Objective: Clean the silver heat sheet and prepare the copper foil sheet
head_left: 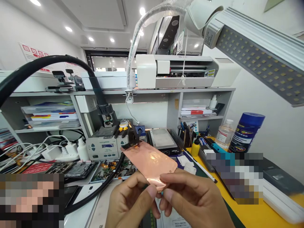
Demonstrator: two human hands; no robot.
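Pinching the copper-coloured sheet (152, 160) by its near end, the left hand (131, 202) and right hand (193, 198) sit at six o'clock. The sheet slants away from them toward eleven o'clock.

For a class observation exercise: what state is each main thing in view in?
Thin copper-coloured rectangular sheet: held up, tilted.
Bare left hand: grip closed on the sheet's near end.
Bare right hand: grip closed on the same end.
Long silver LED lamp: appears unlit.
Round white ceiling lights: lit.
Tall dark-blue cylindrical can: capped.
Clear plastic bottle: white cap on.
White plastic plug: in a white power strip.
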